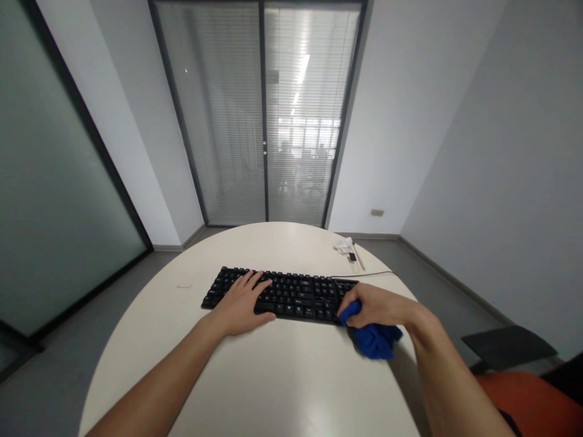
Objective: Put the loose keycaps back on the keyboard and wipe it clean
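A black computer keyboard [300, 297] lies across the white table in front of me. My left hand [242, 302] rests on its left half with the fingers spread over the keys and the thumb along the near edge. At the keyboard's right end, my right hand [368, 304] is closed on a bunched blue cloth [377, 341]. Part of the cloth is pinched at the fingertips against the right-hand keys, and the rest hangs over the tabletop. The fingers hide some of the number keys.
The round white table [291, 376] carries a white crumpled item [344, 246], a small black piece [352, 257] and a thin stick-like tool [359, 258] at the back right. A cable [373, 274] runs off the right edge. An orange-seated chair [523, 400] stands at the right.
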Motion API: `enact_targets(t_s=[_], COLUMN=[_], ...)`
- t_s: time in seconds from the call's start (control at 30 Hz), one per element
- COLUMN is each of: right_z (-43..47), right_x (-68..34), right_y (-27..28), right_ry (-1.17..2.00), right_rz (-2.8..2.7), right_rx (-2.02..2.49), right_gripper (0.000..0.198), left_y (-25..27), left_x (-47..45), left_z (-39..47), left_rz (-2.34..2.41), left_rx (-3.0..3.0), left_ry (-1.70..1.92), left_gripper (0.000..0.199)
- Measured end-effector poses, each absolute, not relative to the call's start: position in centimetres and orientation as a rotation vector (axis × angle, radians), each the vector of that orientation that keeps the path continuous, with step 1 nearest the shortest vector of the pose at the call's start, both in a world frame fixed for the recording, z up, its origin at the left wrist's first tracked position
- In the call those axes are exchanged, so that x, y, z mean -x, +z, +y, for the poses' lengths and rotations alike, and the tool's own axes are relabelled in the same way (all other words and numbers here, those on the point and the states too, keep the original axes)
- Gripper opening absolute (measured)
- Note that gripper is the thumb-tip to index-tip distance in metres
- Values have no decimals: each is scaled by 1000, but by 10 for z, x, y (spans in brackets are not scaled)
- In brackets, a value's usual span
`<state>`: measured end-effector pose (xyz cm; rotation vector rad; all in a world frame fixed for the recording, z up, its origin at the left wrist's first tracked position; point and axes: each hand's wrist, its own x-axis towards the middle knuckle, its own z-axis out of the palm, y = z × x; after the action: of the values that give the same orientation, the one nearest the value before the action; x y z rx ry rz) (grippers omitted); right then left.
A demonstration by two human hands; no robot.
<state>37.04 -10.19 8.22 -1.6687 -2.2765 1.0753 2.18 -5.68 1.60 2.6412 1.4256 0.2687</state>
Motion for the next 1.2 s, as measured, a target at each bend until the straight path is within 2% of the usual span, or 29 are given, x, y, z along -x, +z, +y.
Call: enact_targets(t_s=[0.17, 0.33, 0.47, 0.57, 0.77, 1.0, 1.13, 1.2], right_z=[-96, -80, -69, -67, -73, -84, -81, -77], right_x=[-368, -365, -354, -349, -349, -348, -349, -348], right_y=[80, 66, 48, 42, 50, 59, 59, 55], right_ry=[1054, 666, 488, 424, 510, 835, 700, 628], right_rz=[-2274, -2153, -2200, -2239, -2318, -2318, -2182, -2176], right_rx=[1464, 1337, 1286, 1299, 1304, 1232, 1225, 1205], right_gripper=[32, 32, 34, 34, 33, 33, 32, 32], left_y=[27, 31, 20, 11, 13, 33, 30, 26], left_x=[0, 2, -13, -20, -18, -13, -15, -19], left_z=[-54, -56, -56, -54, -54, -63, -65, -65], left_rz=[1456, 1609, 1576, 1422, 1402, 1389, 1343, 1275], left_rx=[-2635, -2625, -2709, -2740, -2680, -2681, -2718, -2745], left_ry=[245, 321, 437, 425, 320, 321, 351, 358], left_gripper=[84, 70, 84, 84, 85, 81, 83, 92])
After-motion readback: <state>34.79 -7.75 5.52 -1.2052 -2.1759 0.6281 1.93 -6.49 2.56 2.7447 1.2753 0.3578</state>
